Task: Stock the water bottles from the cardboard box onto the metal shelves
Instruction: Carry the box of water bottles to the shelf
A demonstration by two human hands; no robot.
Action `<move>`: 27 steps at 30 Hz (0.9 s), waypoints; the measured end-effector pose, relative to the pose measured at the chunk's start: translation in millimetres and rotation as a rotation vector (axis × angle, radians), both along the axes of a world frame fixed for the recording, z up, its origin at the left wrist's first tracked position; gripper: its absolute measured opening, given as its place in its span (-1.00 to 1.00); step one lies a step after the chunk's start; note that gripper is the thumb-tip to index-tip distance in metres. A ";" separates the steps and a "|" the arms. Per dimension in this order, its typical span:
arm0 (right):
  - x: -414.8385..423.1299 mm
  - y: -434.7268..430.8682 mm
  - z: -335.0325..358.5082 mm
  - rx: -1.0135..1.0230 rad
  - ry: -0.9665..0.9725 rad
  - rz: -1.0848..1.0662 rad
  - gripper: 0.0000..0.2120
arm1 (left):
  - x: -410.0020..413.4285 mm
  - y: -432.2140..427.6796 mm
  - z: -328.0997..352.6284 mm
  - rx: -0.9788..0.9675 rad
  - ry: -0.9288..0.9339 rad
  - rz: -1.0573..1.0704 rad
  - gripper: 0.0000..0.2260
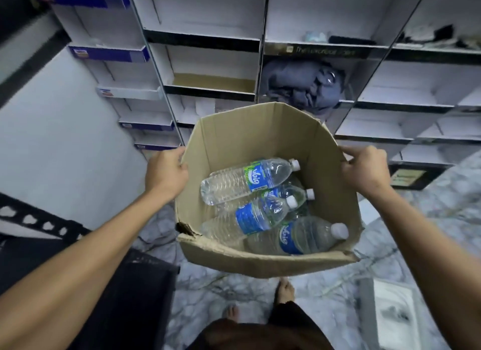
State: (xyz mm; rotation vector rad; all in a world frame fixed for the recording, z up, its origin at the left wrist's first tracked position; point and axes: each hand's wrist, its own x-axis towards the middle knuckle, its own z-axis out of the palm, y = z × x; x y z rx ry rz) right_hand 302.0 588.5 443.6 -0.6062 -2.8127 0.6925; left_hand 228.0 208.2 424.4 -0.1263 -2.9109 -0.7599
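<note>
1. Two bare forearms are reaching in from 7 and 5 o'clock. The left hand (166, 172) is gripping the cardboard box (260, 136) at its 9 o'clock rim, fingers curled over the edge. The right hand (364, 170) is clamping the 3 o'clock rim the same way.
2. The box is hanging open-topped between the two hands at the centre, above the marbled floor (208, 292). Its 6 o'clock rim is sagging, torn and bent.
3. Four water bottles (250, 180) are lying on their sides inside the box, with four white caps pointing toward 3 o'clock. One is wearing a green-and-blue label and two are showing blue labels. The fourth is lying mostly covered by its neighbours. Whether more are lying underneath cannot be told.
4. White shelves (208, 89) are standing at 12 o'clock beyond the box. They are blurring, and the frame edges are cutting them off.
5. One bundle of grey-blue cloth (304, 86) is sitting in a shelf bay at 1 o'clock.
6. Two bare feet (285, 289) are standing at 6 o'clock, one partly hidden by dark clothing.
7. One dark perforated frame (39, 224) is running out of view at 8 o'clock.
</note>
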 end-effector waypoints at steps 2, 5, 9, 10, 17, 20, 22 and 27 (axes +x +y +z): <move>15.2 -2.1 -2.8 0.004 0.007 -0.009 -0.51 | 7.8 1.3 -6.3 0.006 -0.009 -0.022 -0.75; 35.9 3.3 -16.8 0.014 -0.026 -0.017 -0.51 | 21.9 8.1 -17.3 -0.008 -0.021 -0.036 -0.74; 58.4 15.3 -44.8 -0.025 -0.063 -0.028 -0.55 | 43.5 19.9 -39.0 -0.013 -0.069 -0.030 -0.73; 62.0 18.6 -52.5 -0.040 -0.080 -0.047 -0.54 | 48.4 23.4 -45.5 -0.007 -0.084 -0.022 -0.71; 73.2 35.3 -111.2 -0.058 -0.135 -0.020 -0.48 | 73.0 40.5 -110.3 -0.001 -0.125 0.043 -0.62; 72.7 35.9 -140.1 -0.055 -0.145 -0.015 -0.50 | 72.7 42.9 -143.6 -0.016 -0.152 0.055 -0.66; 71.8 35.3 -163.4 -0.066 -0.164 -0.020 -0.52 | 70.3 45.6 -168.7 -0.057 -0.172 0.059 -0.67; 64.7 38.0 -244.5 -0.097 -0.176 -0.027 -0.51 | 55.8 48.2 -249.4 -0.102 -0.191 0.048 -0.72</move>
